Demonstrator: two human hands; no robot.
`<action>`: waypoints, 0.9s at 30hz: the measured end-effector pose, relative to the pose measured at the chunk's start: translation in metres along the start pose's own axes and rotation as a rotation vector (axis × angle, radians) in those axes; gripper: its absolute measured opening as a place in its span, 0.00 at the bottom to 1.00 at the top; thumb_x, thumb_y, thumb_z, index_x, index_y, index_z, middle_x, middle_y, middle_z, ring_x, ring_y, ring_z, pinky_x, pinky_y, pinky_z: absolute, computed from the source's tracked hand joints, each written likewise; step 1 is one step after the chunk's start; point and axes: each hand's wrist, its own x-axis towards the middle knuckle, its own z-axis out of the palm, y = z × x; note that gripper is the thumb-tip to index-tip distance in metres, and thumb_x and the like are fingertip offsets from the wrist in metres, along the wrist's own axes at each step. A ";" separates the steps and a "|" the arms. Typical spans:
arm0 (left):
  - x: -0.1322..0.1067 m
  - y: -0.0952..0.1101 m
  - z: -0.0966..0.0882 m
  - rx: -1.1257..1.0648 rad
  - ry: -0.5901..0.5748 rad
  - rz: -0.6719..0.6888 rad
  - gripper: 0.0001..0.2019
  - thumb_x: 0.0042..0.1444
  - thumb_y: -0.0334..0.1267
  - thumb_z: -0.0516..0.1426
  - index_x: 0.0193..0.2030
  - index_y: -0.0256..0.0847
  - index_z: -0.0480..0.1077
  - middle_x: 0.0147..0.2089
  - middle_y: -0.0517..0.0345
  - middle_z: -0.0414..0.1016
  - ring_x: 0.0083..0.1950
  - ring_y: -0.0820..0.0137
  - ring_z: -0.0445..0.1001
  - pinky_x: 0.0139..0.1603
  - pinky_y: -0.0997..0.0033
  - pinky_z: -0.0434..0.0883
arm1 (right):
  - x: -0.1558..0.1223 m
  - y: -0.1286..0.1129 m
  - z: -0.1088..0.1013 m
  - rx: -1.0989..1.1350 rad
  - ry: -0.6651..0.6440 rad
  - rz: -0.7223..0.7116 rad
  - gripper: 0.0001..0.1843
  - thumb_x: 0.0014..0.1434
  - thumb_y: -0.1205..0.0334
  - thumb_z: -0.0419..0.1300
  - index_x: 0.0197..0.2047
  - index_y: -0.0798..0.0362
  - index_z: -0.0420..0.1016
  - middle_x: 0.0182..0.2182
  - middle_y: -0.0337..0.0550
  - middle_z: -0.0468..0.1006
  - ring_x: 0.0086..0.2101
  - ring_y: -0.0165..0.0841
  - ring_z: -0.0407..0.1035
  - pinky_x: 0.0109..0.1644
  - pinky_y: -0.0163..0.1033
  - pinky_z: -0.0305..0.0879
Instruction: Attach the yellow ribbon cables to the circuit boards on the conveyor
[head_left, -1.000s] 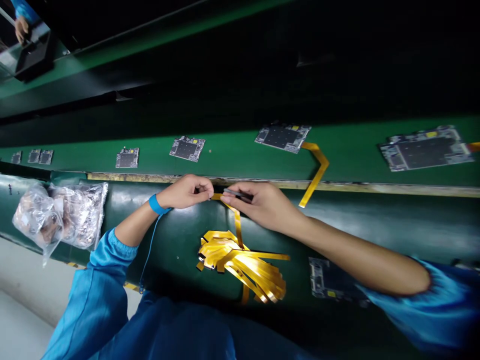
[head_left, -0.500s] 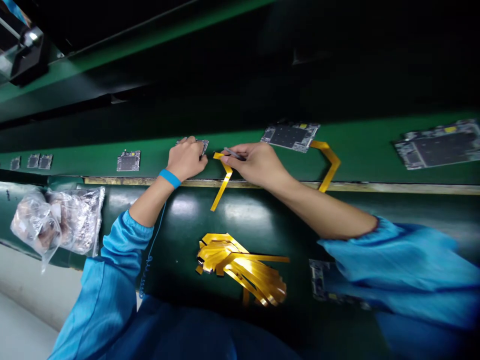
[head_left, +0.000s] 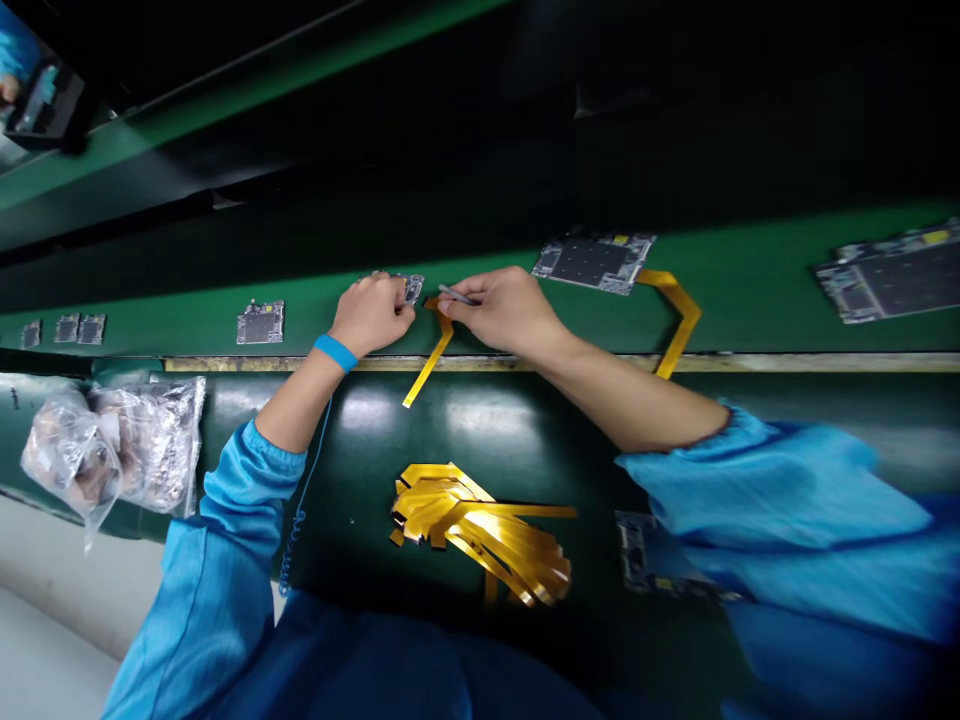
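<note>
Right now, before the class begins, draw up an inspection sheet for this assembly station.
Surface: green conveyor belt beside a dark green bench mat.
Job's things: heap of amber flex cables on the mat; circuit boards on the belt; one flex cable by the tweezers.
Clutter: foil-wrapped items in clear plastic bags at the mat's left end.
Hands: left hand on a small circuit board; right hand holds the tweezers.
Cables: coiled blue wrist-strap cord.
Surroundings: grey floor; a co-worker's hand, upper left.

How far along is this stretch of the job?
Looks done: the next board has a gold strip at its edge. In hand: the left hand steadies a board while the right hand works a strip with tweezers. Remaining: the strip pile and bare boards.
</note>
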 end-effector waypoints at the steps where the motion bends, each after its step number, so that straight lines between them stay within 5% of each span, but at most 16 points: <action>1: 0.001 0.004 0.001 0.021 -0.003 -0.003 0.10 0.68 0.35 0.58 0.48 0.38 0.82 0.52 0.43 0.83 0.56 0.52 0.81 0.55 0.57 0.75 | 0.000 0.001 -0.001 0.007 0.004 0.003 0.07 0.58 0.60 0.73 0.39 0.54 0.89 0.36 0.47 0.90 0.41 0.46 0.85 0.51 0.48 0.80; 6: 0.009 0.015 0.002 0.061 -0.016 0.003 0.11 0.68 0.34 0.58 0.50 0.36 0.82 0.54 0.38 0.83 0.58 0.48 0.81 0.56 0.54 0.76 | -0.001 0.002 -0.005 0.040 0.017 0.024 0.05 0.58 0.64 0.72 0.38 0.54 0.88 0.37 0.47 0.90 0.43 0.46 0.85 0.52 0.48 0.80; 11: 0.014 0.001 0.006 -0.040 0.039 0.065 0.09 0.65 0.30 0.57 0.41 0.39 0.81 0.44 0.44 0.84 0.48 0.53 0.82 0.49 0.57 0.75 | -0.001 0.002 -0.005 0.040 0.012 0.034 0.05 0.57 0.65 0.72 0.39 0.54 0.89 0.36 0.46 0.90 0.42 0.45 0.85 0.52 0.48 0.80; 17: 0.008 -0.013 0.018 -0.174 0.122 0.187 0.10 0.66 0.29 0.56 0.38 0.39 0.79 0.43 0.48 0.81 0.44 0.59 0.80 0.48 0.61 0.75 | -0.002 0.007 -0.008 0.060 0.015 0.019 0.04 0.57 0.63 0.74 0.37 0.53 0.90 0.35 0.46 0.90 0.43 0.47 0.85 0.53 0.50 0.81; 22: -0.002 -0.019 0.024 -0.167 0.189 0.295 0.10 0.69 0.31 0.56 0.43 0.38 0.80 0.49 0.45 0.82 0.53 0.56 0.80 0.58 0.56 0.77 | -0.004 0.012 -0.012 0.102 0.015 0.009 0.09 0.56 0.58 0.77 0.38 0.52 0.90 0.39 0.47 0.91 0.46 0.51 0.86 0.55 0.53 0.82; 27: -0.013 -0.025 0.031 -0.091 0.202 0.392 0.16 0.71 0.36 0.56 0.60 0.39 0.80 0.68 0.41 0.78 0.71 0.50 0.74 0.75 0.43 0.71 | -0.005 0.017 -0.017 0.113 0.018 -0.007 0.15 0.54 0.48 0.78 0.39 0.50 0.91 0.40 0.47 0.91 0.47 0.53 0.86 0.57 0.55 0.83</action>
